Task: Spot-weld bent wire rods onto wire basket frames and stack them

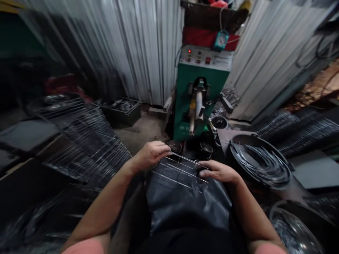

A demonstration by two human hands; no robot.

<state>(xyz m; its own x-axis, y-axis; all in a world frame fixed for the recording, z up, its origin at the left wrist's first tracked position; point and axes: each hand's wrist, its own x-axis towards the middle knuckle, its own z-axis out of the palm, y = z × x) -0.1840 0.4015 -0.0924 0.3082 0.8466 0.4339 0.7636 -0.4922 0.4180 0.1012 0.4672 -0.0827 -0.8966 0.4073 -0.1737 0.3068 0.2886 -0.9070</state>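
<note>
Wire rack (182, 172): thin rods, light, stiff, slightly springy, best held by its outer rods | position: just above black apron (185, 208) | left hand (150, 155): fingers pressed together, pinching rack's end | right hand (218, 171): fingers curled at opposite end, grip unclear

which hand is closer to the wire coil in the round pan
Right. The right hand sits just left of the wire coil, and the left hand is farther left, past the right hand.
</note>
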